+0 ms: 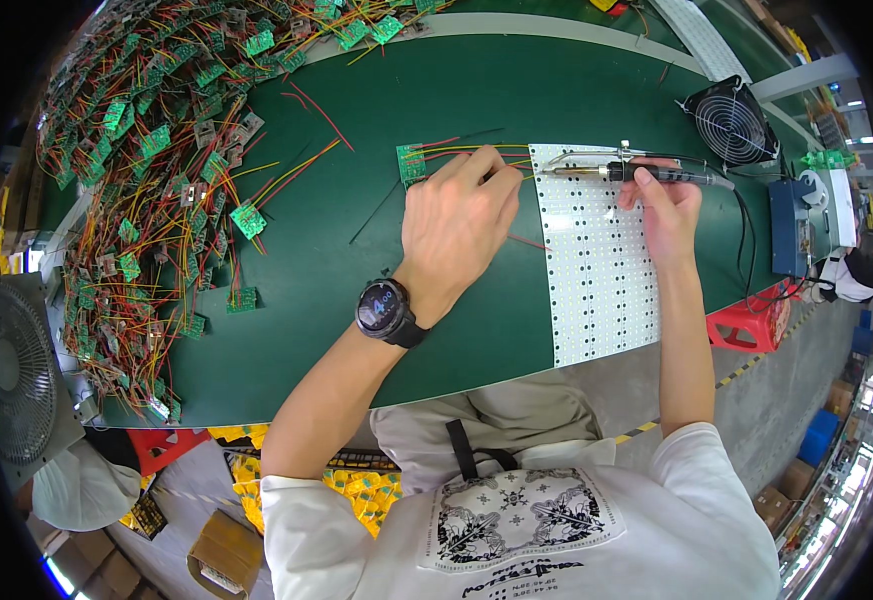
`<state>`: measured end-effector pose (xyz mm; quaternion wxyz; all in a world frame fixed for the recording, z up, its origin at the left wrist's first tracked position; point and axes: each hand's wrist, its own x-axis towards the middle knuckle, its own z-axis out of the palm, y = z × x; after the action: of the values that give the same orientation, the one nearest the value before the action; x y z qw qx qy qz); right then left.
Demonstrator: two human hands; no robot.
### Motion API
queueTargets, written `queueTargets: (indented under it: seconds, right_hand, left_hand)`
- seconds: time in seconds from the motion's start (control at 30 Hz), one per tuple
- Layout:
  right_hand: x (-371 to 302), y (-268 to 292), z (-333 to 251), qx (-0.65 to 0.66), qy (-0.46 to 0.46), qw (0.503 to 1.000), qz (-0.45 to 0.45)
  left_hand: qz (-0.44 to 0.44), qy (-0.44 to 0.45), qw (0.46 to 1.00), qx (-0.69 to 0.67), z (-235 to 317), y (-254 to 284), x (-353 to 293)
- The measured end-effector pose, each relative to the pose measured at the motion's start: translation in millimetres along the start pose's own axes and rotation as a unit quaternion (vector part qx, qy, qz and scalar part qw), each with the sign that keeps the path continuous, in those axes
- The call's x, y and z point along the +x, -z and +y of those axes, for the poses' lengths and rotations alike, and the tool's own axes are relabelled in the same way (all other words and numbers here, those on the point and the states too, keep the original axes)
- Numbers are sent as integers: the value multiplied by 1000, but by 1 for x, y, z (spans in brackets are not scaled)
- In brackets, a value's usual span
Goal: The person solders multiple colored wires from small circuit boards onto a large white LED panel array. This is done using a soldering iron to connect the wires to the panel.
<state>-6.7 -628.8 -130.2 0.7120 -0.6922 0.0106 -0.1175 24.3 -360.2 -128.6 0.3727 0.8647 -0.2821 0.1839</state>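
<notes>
My right hand (665,203) is closed round the black handle of a soldering iron (647,172), whose metal tip points left over the upper left edge of a white LED board (597,270). A thin metal tube runs along the iron. Left of the board, my left hand (462,220) is closed, fingertips pinching thin wires (507,150) that stretch toward the iron's tip. These red and yellow wires come from a small green circuit board (411,163) just beyond that hand. Its fingers partly hide the wires. On the left wrist sits a black watch (387,311).
A heap of wired green circuit boards (157,200) covers the left of the green table (357,90). A few lie loose beside it. At the right stand a black fan (731,122) and a blue box (789,228). Below are a red stool (752,322) and a grey fan (19,360).
</notes>
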Motion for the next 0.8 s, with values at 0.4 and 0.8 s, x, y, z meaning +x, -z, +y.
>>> queueTargets:
  seconds: [0.4,0.8]
  right_hand:
    - [0,2,2,-8,1,1000,-14]
    - [-1,3,4,-24,-4,1000,-8]
  left_hand:
    - [-11,-6,1000,-1,-1,-1,-1]
    - [1,-7,1000,-1,-3,-2,-2]
